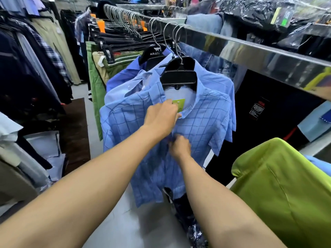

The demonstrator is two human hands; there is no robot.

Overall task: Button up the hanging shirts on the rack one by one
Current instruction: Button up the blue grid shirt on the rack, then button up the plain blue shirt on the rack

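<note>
A light blue checked shirt (202, 122) hangs on a black hanger (179, 76) from the shiny metal rail (250, 51), nearest to me. A green tag (180, 103) shows inside its collar. My left hand (161, 119) grips the shirt's front edge just below the collar, partly covering the tag. My right hand (180, 146) pinches the placket a little lower, at chest height, and its fingers look blurred. Behind this shirt hang two plain blue shirts (125, 76) on similar hangers.
A lime green garment (279, 185) hangs close at the right. Green and khaki trousers (96, 83) and dark folded ones hang further along the rail. Dark clothes fill a rack (26, 68) at the left. Grey floor (129, 226) lies below.
</note>
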